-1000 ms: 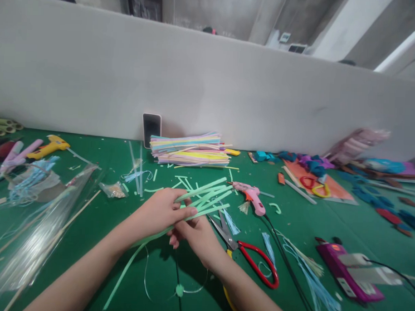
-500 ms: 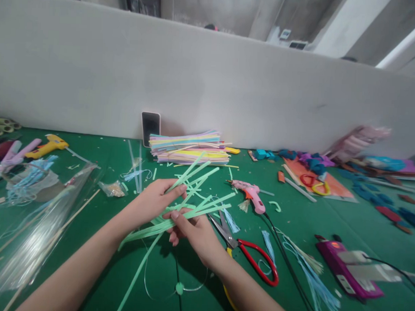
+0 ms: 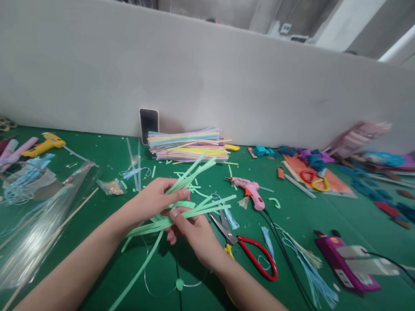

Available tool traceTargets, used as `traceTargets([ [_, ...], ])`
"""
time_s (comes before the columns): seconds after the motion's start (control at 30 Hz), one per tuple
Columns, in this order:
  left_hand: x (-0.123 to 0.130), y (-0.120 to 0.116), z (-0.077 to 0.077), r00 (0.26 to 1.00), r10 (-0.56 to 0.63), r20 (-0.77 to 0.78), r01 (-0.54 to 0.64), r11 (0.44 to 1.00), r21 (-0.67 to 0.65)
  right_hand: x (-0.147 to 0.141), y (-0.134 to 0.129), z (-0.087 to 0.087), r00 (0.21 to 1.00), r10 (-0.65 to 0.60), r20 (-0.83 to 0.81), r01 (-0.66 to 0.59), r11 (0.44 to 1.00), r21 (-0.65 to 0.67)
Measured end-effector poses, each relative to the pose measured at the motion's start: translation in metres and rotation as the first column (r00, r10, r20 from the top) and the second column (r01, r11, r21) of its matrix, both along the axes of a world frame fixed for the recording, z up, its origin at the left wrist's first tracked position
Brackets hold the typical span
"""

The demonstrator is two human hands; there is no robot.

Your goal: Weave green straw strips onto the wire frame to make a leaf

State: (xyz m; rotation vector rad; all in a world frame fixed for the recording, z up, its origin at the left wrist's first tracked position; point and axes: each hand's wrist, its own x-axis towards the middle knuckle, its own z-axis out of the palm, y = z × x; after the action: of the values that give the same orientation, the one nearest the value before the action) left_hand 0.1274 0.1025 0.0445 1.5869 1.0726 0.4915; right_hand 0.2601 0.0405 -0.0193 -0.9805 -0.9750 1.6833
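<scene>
Light green strips (image 3: pixel 153 226) cross in a loose woven bundle between my two hands at the middle of the table. My left hand (image 3: pixel 158 199) is closed on the strips that fan out toward the upper right. Just to its right, my right hand (image 3: pixel 191 227) pinches the lower group, thumb on top. One long strip hangs down toward the lower left. Below the hands lies a clear ring of thin line with a green disc (image 3: pixel 179 284). Red-handled scissors (image 3: pixel 258 257) rest beside my right wrist, their blades partly under the strip ends.
A pink glue gun (image 3: pixel 250 191) with a black cable lies right of centre. Behind stand a bundle of coloured strips (image 3: pixel 189 143) and a phone (image 3: pixel 149 125) against the white partition. A purple power strip (image 3: pixel 346 264) is at right, a yellow glue gun (image 3: pixel 47 144) at left.
The strip ends above my left hand have drawn closer together, and the long hanging strip has swung slightly left. Both hands keep their hold. The view has shifted slightly.
</scene>
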Motion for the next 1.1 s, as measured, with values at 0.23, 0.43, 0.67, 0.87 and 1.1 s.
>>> traceTargets([
  [0.23, 0.003, -0.007, -0.002, 0.996, -0.068, -0.062, 0.069, 0.998, 0.002, 0.001, -0.002, 0.0, 0.996, 0.092, 0.01, -0.092, 0.996, -0.004],
  [0.43, 0.005, -0.011, -0.003, 0.976, -0.17, -0.139, 0.172, 0.985, 0.002, 0.0, -0.003, -0.003, 0.994, 0.112, 0.013, -0.112, 0.994, -0.005],
  [0.67, 0.004, -0.003, -0.001, 0.992, 0.03, -0.12, -0.002, 0.974, 0.226, 0.0, 0.001, -0.006, 0.997, 0.075, -0.008, -0.075, 0.997, 0.01],
  [0.87, 0.004, -0.002, -0.001, 0.994, 0.014, -0.106, 0.005, 0.985, 0.173, 0.0, -0.001, -0.005, 0.994, 0.107, 0.003, -0.107, 0.994, 0.001],
  [1.1, -0.013, 0.011, 0.0, 0.954, 0.14, -0.265, -0.048, 0.944, 0.327, 0.0, -0.001, -0.002, 0.995, 0.099, -0.012, -0.099, 0.995, 0.013],
])
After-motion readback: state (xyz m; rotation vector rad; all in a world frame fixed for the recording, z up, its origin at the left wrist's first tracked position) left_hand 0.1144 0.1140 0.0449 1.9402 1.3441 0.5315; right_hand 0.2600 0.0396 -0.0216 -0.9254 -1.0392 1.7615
